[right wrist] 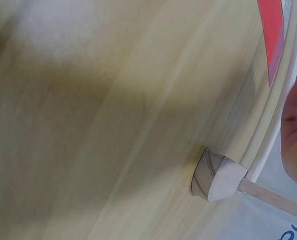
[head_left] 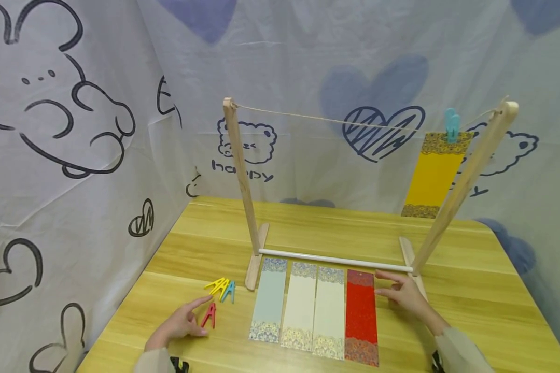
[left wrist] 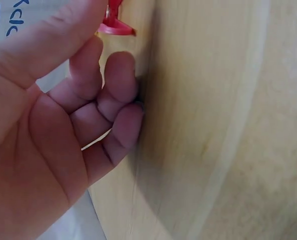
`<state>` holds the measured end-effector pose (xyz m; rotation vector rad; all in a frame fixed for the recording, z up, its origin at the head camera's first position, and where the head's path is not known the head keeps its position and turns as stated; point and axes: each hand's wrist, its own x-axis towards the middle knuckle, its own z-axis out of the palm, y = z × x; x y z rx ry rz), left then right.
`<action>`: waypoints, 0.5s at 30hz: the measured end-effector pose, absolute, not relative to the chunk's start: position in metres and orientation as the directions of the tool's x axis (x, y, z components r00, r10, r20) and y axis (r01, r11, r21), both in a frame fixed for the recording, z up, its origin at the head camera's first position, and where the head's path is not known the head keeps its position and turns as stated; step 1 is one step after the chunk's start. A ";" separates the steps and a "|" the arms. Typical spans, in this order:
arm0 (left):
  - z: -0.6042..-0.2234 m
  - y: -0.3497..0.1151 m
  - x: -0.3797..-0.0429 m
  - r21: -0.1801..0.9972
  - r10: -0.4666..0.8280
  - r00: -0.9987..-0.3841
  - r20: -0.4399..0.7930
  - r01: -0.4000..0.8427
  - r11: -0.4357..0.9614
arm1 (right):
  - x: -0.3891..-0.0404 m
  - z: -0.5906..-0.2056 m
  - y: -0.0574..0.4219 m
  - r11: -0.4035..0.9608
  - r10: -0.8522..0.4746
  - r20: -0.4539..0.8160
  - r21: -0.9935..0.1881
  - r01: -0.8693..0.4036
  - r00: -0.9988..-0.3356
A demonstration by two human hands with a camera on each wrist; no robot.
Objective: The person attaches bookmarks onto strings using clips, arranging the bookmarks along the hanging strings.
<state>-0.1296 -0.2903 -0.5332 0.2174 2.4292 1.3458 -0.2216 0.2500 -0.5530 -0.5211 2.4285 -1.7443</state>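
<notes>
In the head view, my left hand is beside a red clothespin on the table, forefinger above it and thumb near its lower end. The left wrist view shows the palm and loosely bent fingers, with part of the red clothespin beyond them. Just behind lie yellow clothespins and a blue one. My right hand has its forefinger and thumb spread at the upper right edge of a red card. Left of it lie two cream cards and a pale green card.
A wooden stand spans the table, with a left post, a right post and a white bottom bar. From its string hangs a yellow card under a light blue clothespin. A printed cloth stands behind.
</notes>
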 end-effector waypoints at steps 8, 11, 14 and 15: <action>-0.535 -0.291 -0.133 0.862 0.331 -0.909 -0.252 -0.056 0.504 | -0.226 -0.555 0.252 0.331 -0.316 0.094 -0.921 -0.203 -0.944; -0.536 -0.290 -0.134 0.861 0.325 -0.905 -0.273 -0.079 0.502 | -0.229 -0.558 0.251 0.342 -0.337 0.114 -0.910 -0.234 -0.935; -0.537 -0.290 -0.135 0.857 0.327 -0.904 -0.275 -0.077 0.509 | -0.232 -0.562 0.250 0.361 -0.350 0.113 -0.900 -0.245 -0.930; -0.538 -0.289 -0.135 0.857 0.329 -0.905 -0.270 -0.070 0.511 | -0.232 -0.563 0.249 0.371 -0.353 0.120 -0.893 -0.257 -0.928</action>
